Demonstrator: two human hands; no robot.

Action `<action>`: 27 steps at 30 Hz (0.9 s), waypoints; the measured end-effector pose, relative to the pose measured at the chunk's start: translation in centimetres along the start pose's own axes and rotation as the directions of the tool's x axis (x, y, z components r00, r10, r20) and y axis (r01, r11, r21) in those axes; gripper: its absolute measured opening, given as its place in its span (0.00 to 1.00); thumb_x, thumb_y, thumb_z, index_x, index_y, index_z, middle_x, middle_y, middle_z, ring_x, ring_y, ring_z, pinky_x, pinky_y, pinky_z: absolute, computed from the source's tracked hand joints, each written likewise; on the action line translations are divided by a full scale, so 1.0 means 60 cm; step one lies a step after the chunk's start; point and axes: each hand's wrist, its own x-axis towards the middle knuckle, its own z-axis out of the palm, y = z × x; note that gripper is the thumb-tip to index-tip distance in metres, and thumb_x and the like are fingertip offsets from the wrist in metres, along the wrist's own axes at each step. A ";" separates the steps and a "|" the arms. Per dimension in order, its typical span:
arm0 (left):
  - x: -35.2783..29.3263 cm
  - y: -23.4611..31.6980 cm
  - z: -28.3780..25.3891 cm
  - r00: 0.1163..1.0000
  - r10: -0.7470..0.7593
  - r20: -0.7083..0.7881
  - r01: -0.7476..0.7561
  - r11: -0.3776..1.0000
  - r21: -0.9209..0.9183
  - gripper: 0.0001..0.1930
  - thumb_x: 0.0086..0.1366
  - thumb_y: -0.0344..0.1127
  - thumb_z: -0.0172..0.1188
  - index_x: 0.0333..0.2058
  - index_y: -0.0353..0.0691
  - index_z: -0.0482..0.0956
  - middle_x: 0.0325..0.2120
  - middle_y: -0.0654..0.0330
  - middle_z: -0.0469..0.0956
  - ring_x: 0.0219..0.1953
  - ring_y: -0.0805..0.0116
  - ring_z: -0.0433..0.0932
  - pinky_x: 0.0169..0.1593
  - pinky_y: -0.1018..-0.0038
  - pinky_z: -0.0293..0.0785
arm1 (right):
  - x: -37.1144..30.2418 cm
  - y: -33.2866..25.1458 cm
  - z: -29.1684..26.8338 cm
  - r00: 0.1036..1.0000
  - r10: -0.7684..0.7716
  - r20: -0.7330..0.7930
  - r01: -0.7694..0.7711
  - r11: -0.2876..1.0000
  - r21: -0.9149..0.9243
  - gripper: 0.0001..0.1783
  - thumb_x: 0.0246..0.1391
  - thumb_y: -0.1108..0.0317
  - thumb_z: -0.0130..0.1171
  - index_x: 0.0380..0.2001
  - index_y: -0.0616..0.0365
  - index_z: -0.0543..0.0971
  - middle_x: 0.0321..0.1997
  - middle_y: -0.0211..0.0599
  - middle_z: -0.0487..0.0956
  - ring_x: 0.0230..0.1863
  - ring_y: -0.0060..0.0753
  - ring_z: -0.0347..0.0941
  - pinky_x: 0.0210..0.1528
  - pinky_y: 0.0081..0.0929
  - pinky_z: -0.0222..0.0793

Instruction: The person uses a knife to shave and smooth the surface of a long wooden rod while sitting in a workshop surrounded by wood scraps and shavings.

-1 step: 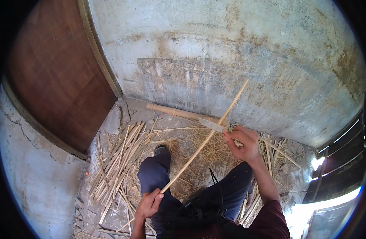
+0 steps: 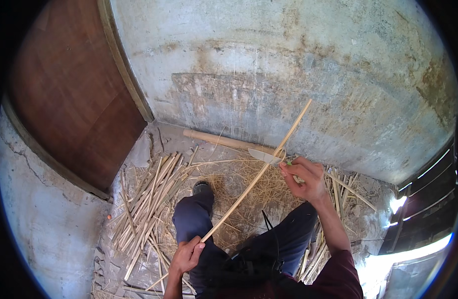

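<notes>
My left hand is closed around the near end of a long pale bamboo strip. The strip slants up and away to the right, its far end in front of the wall. My right hand grips a knife with a broad light blade and a bit of green at the handle. The blade lies across the strip beyond its middle, pointing left. A thin curl of shaving stands at the strip beside the blade. My fingers hide most of the handle.
Split bamboo strips lie heaped left of my legs, with more strips at the right. Thin shavings litter the floor. A bamboo pole lies along the stained wall. A brown door stands at the left.
A thin curl of shaving now shows beside the blade on the strip. The knife and both hands have barely moved.
</notes>
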 end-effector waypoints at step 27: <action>0.061 0.018 0.009 0.935 -0.231 0.271 0.347 0.760 -0.550 0.30 0.88 0.57 0.41 0.36 0.37 0.76 0.21 0.70 0.64 0.21 0.80 0.60 0.24 0.78 0.58 | -0.038 -0.049 0.050 0.906 0.414 0.088 -0.423 0.894 0.148 0.06 0.66 0.71 0.69 0.45 0.54 0.85 0.30 0.38 0.83 0.22 0.37 0.77 0.24 0.37 0.70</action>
